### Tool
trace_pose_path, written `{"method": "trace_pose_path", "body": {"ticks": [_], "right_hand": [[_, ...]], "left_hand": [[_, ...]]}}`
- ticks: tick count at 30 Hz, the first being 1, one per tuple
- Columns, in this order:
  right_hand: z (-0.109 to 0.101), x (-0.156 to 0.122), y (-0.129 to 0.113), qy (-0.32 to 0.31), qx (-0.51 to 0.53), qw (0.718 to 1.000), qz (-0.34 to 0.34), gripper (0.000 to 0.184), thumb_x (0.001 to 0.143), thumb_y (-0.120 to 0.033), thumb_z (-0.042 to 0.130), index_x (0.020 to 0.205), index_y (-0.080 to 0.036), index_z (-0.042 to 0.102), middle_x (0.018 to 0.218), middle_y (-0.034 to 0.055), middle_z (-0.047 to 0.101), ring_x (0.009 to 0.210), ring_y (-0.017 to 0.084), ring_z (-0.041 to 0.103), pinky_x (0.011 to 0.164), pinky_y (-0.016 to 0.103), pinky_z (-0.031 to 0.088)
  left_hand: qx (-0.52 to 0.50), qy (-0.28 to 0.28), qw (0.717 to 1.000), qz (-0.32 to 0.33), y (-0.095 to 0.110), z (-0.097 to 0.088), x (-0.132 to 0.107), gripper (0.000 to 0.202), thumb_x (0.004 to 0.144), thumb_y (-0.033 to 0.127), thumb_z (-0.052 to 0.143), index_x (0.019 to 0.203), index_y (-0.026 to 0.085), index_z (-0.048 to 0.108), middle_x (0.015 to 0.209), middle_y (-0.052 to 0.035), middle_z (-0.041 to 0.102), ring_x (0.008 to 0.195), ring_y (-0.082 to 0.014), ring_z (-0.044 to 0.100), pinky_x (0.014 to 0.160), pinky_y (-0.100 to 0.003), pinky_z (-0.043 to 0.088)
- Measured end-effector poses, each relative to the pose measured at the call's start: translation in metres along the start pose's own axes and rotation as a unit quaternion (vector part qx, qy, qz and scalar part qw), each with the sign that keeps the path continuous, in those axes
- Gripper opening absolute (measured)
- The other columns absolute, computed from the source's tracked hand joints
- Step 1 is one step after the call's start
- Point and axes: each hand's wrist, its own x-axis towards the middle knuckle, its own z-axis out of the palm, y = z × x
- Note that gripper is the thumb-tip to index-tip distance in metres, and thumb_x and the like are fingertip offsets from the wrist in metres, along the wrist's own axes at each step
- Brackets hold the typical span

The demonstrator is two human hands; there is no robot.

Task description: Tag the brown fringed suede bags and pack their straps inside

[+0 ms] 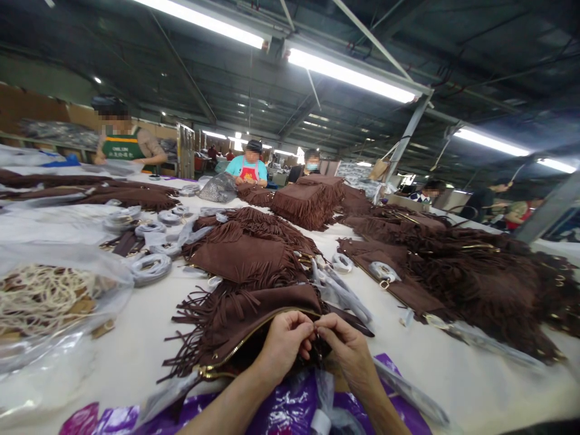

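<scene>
A brown suede fringed bag [240, 320] with a gold zipper lies open in front of me on the white table [136, 356]. My left hand [285, 341] is closed, its fingers pinching at the bag's zipper edge. My right hand [347, 350] is closed too, pinching the same spot right beside the left; the two hands' fingertips meet at the zipper end. What sits between the fingertips is too small to make out. Purple plastic wrap [290, 411] lies under my wrists.
More fringed brown bags are stacked ahead [254, 248], at the back [306, 202] and piled at right [475, 278]. A clear bag of cream cord [45, 302] sits at left, with grey wrapped straps [151, 266] nearby. Other workers stand and sit along the far side [249, 163].
</scene>
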Motion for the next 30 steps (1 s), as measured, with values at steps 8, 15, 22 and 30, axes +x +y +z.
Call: {"method": "trace_pose_path", "body": {"ticks": [8,15,22,30], "right_hand": [[0.001,-0.001,0.004,0.004,-0.012,1.0,0.005,0.026,0.081,-0.045,0.07,0.074,-0.021,0.07,0.071,0.0013,0.067,0.071,0.02,0.06,0.07,0.029,0.047],[0.004,-0.002,0.004,0.012,-0.038,0.999,-0.008,0.024,0.082,-0.044,0.068,0.074,-0.022,0.071,0.072,0.0017,0.066,0.071,0.021,0.06,0.069,0.029,0.045],[0.011,-0.006,0.012,0.043,-0.076,0.995,-0.043,0.017,0.085,-0.038,0.064,0.077,-0.023,0.069,0.074,0.0011,0.064,0.072,0.021,0.059,0.07,0.03,0.044],[0.023,-0.003,0.016,0.053,-0.123,0.986,-0.099,0.018,0.089,-0.032,0.058,0.077,-0.024,0.069,0.076,0.0023,0.066,0.075,0.022,0.061,0.071,0.031,0.046]], "left_hand": [[-0.002,-0.001,1.0,0.0,-0.003,-0.001,0.0,0.022,0.063,0.036,0.062,0.065,0.015,0.056,0.057,0.0025,0.055,0.044,-0.0065,0.045,0.041,-0.019,0.038],[0.015,0.011,1.0,-0.005,-0.004,-0.001,0.001,0.021,0.063,0.035,0.061,0.063,0.016,0.055,0.054,0.0033,0.054,0.042,-0.0064,0.043,0.04,-0.018,0.035],[0.008,0.019,1.0,-0.014,-0.013,-0.001,0.004,0.026,0.067,0.039,0.065,0.06,0.017,0.054,0.051,0.0048,0.052,0.039,-0.0054,0.042,0.039,-0.018,0.032],[0.006,0.033,0.999,-0.016,-0.02,-0.004,0.008,0.03,0.069,0.041,0.068,0.061,0.016,0.053,0.053,0.0042,0.054,0.04,-0.006,0.044,0.041,-0.018,0.033]]}}
